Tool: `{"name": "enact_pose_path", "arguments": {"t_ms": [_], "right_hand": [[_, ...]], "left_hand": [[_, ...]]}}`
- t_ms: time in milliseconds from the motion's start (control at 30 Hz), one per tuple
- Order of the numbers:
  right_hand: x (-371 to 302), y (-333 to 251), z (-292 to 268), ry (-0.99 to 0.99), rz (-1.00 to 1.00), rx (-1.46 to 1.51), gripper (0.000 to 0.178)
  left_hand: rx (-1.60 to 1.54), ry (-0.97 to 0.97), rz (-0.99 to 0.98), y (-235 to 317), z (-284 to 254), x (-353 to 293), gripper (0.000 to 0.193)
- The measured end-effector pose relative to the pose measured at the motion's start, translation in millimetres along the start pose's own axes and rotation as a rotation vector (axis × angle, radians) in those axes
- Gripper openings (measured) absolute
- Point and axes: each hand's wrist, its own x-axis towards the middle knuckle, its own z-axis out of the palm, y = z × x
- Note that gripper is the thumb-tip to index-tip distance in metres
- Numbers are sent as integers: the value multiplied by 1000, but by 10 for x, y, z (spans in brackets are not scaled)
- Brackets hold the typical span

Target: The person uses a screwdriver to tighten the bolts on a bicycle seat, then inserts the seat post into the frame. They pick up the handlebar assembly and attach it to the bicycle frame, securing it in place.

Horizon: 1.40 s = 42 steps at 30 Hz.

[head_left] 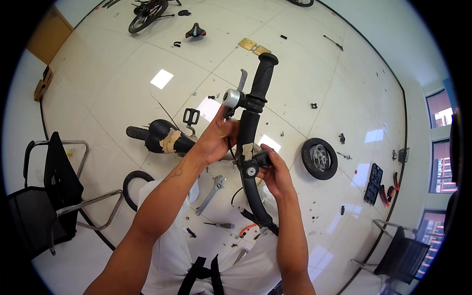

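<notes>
A black bicycle handlebar (249, 128) stands in front of me, its rubber grip (264, 73) pointing away and its other end near my lap. A silver bell (231, 98) and a brake lever (243, 79) sit below that grip. My left hand (220, 135) is closed on the bar's left side under the bell, fingertips partly hidden behind it. My right hand (278, 173) wraps a short black tube (262, 158) beside the round bolt (251, 171) at the bar's middle. Behind lies the bicycle's torn black saddle (164, 137), with a pedal (191, 116) close by.
A small wheel (319, 159) lies at right, a loose tyre (133, 189) at left. An adjustable wrench (211, 194) and a screwdriver (220, 225) rest near my legs. Chairs (64, 196) flank me. A tool case (373, 184), another saddle (195, 31) and several small parts are scattered on the tiles.
</notes>
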Motion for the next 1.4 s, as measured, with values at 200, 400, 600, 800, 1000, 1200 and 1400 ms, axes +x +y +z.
{"name": "enact_pose_path", "arguments": {"t_ms": [200,400,600,800,1000,1200,1400], "right_hand": [[-2,-2,-23,-5,-12,0,48],[-4,-16,-28,65,-104,58,45],[-73,-62,-80,135,-114,154,39],[-229,-30,13,194,-115,13,39],[-232,-138,-128,34,-153,-132,62],[-253,-183,-57,327,-217,-809,45],[-115,-106,-50,337,-834,-1164,36]], "left_hand": [[-7,57,7,35,71,-39,40],[250,35,-83,26,59,13,64],[519,47,-194,-93,100,42,25],[509,65,-169,-118,76,19,14],[387,116,-128,-199,96,-22,14],[198,363,-249,-345,70,-23,15],[92,337,-336,-370,-139,-32,36]]}}
